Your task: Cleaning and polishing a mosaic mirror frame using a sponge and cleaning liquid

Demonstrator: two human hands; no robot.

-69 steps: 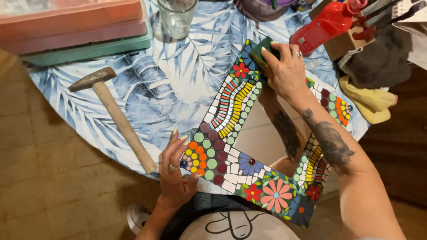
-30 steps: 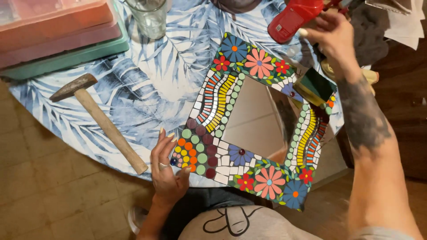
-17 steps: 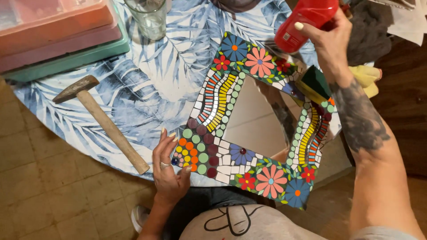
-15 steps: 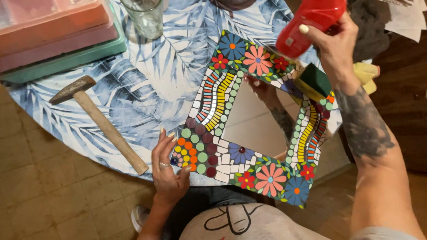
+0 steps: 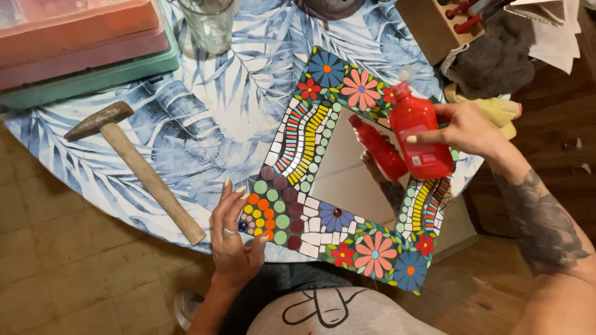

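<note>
Starting at the far left, you have stacked plastic cases [image 5: 81,46] in pink and green at the back of the tabletop [image 5: 217,124], which wears a blue leaf-print cloth. In front of them lies a hammer [image 5: 133,167] with a wooden handle, its head pointing away from you. A clear glass [image 5: 211,23] stands behind, near the cases. Your left hand [image 5: 239,239] rests on the near left corner of the mosaic mirror frame [image 5: 298,155], fingers spread flat, the thumb lying on the coloured round tiles; that grip is loose, not closed around anything. The frame sits tilted like a diamond, partly overhanging the tabletop's edge toward you, and its mirror glass shows the bottle's reflection. Over the frame's right side your right hand [image 5: 465,130] holds a red squeeze bottle [image 5: 422,136], grip closed around its body, the pale cap pointing away from you. Farther right lie a yellow cloth [image 5: 496,111], a grey cloth [image 5: 493,59] and a cardboard box [image 5: 428,25].
</note>
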